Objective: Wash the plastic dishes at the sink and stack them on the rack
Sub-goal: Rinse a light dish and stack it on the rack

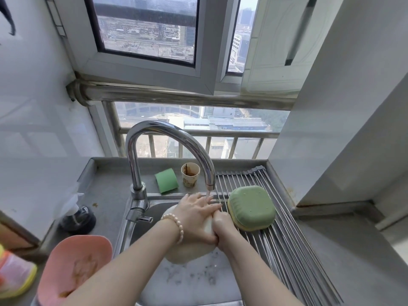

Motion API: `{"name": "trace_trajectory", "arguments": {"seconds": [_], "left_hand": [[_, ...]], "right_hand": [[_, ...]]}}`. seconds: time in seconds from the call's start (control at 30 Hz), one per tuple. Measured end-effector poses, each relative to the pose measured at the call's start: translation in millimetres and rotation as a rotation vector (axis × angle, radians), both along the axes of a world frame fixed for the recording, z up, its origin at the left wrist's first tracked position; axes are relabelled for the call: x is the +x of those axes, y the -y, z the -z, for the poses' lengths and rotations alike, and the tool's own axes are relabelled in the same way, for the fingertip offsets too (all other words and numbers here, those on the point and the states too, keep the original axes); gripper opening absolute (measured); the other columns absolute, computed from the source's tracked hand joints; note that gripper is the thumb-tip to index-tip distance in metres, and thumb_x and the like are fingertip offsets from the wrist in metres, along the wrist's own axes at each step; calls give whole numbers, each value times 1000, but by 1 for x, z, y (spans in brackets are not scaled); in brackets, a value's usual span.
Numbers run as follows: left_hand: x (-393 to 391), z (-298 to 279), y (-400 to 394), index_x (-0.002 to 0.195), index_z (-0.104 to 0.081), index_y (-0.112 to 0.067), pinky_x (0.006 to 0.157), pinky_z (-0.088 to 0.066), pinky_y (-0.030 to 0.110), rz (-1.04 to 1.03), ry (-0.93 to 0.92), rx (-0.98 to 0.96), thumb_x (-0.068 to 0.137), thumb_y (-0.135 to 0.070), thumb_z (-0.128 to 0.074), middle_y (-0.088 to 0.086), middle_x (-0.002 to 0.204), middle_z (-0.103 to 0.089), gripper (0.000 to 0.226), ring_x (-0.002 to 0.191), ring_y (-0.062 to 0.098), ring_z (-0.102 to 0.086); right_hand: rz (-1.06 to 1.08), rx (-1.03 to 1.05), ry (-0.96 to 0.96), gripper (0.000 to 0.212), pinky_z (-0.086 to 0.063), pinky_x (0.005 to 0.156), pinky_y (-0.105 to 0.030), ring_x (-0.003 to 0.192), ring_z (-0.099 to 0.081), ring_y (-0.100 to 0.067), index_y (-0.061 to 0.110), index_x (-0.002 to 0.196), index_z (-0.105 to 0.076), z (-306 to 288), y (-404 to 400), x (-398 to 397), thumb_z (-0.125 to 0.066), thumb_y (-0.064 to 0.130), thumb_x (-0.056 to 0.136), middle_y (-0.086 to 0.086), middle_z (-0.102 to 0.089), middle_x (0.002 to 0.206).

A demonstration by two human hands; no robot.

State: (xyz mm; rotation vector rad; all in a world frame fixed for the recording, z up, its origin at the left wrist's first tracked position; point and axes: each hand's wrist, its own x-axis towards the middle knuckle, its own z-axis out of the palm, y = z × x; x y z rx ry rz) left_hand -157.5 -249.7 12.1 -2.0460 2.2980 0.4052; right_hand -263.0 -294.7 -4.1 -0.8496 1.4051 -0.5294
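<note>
You've got the cream dish (187, 252) over the sink (198, 283), under the faucet (167, 138) stream: your left hand (194, 219) lies flat on it, fingers straight, your right hand (223, 226) grips its edge. Green dishes (251, 208) sit upturned on the wire rack (293, 250) (right of the basin). A dirty pink bowl (75, 266) waits on the steel counter (106, 195); the window (143, 29) overlooks rooftops.

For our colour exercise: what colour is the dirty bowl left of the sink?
Pink bowl, smeared brown inside; head view.
</note>
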Motion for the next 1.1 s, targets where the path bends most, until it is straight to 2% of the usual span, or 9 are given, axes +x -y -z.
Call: {"name": "trace_trajectory", "arguments": {"seconds": [0.2,0.3,0.43,0.53,0.63,0.8,0.97,1.03,1.1], "left_hand": [[6,8,-1,141,-30,-44,113,-23,36,-90,-156,-175,45,-83,-39,-13,137,-38,105,128,15,-31],[6,9,-2,146,-27,-39,114,-20,33,-163,-263,-135,44,-86,-42,-11,142,-34,113,132,14,-27],[11,26,-11,145,-32,-35,117,-21,40,-518,-879,67,49,-94,-43,-4,148,-32,113,138,18,-26],[3,28,-11,127,-55,-21,81,-52,33,-925,-1278,219,79,-81,-39,9,121,-62,78,101,20,-62],[15,32,-3,105,-57,-7,61,-45,30,-1181,-1418,341,98,-56,-35,10,65,-62,55,58,23,-58],[36,51,-11,92,-54,-1,39,-50,30,-1379,-1738,366,103,-29,-38,14,66,-59,34,47,25,-58],[25,66,-22,105,-61,6,51,-58,40,-1391,-1779,91,99,-36,-46,24,91,-67,45,64,32,-67],[20,63,-24,102,-62,6,56,-58,41,-1385,-1778,-122,100,-33,-46,23,88,-69,41,65,30,-68],[10,57,-28,98,-62,2,53,-58,39,-1336,-1792,-211,100,-31,-46,18,79,-71,37,60,27,-69]], "right_hand": [[-184,-178,4,32,-45,44,-12,67,-56,-9,-3,109,-61,-10,2,-2,-36,16,103,-5,-60,81],[-211,-241,-10,35,-47,50,-19,64,-59,-14,-4,94,-67,-8,5,-3,-44,22,101,-8,-64,74],[-356,-473,-223,48,-34,54,-29,51,-44,-13,16,51,-51,0,6,-7,-53,33,96,2,-50,50],[-552,-771,-445,54,-25,57,-34,52,-42,-16,17,50,-38,6,-5,-6,-50,40,96,3,-44,48],[-732,-1049,-559,51,-28,57,-33,68,-57,-29,17,61,-48,12,-20,-2,-37,55,92,-8,-63,67],[-940,-1586,-782,37,-28,38,-22,42,-52,-13,20,48,-51,25,-31,3,-71,43,69,7,-53,46],[-1120,-1555,-529,46,-48,50,-23,60,-59,-18,19,60,-68,33,-31,-12,-43,49,85,2,-59,63],[-1193,-1307,-565,77,-53,80,-34,91,-62,-26,10,90,-72,19,-31,-20,-25,70,86,-8,-66,96],[-1246,-1129,-788,118,-30,111,-37,133,-39,-27,2,137,-46,3,-28,-26,6,78,64,-13,-43,144]]}}
